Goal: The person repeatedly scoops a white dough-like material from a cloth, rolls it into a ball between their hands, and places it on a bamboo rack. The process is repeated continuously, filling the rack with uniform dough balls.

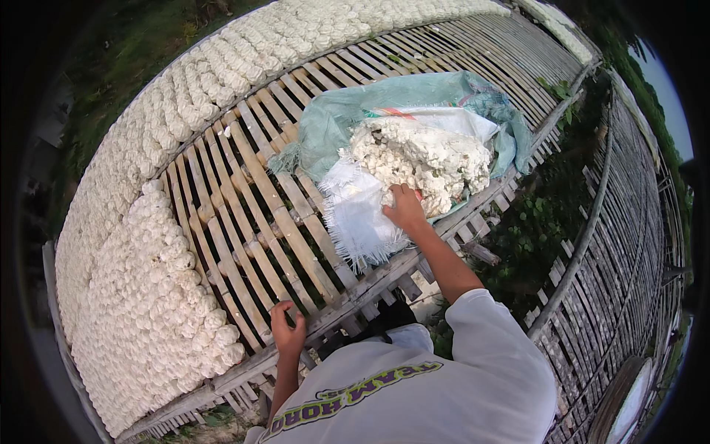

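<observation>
My right hand (pixel 405 208) touches the near left edge of a heap of white lumpy material (pixel 425 159), its fingers bent and apart; a small red thing shows beside it. The heap lies on a white woven sack (pixel 347 196) with frayed edges, over a pale green sack (pixel 325 122). My left hand (pixel 288 329) is at the near edge of the bamboo slat rack (pixel 262 259), fingers apart and slightly curled, holding nothing that I can see.
Dense rows of white lumps (pixel 148 281) cover the rack's left and far sides. Bare bamboo slats run around the sacks. A second slatted rack (pixel 614 244) stands at right past a gap with green plants (pixel 532 229). A round pale object (pixel 621 399) leans at lower right.
</observation>
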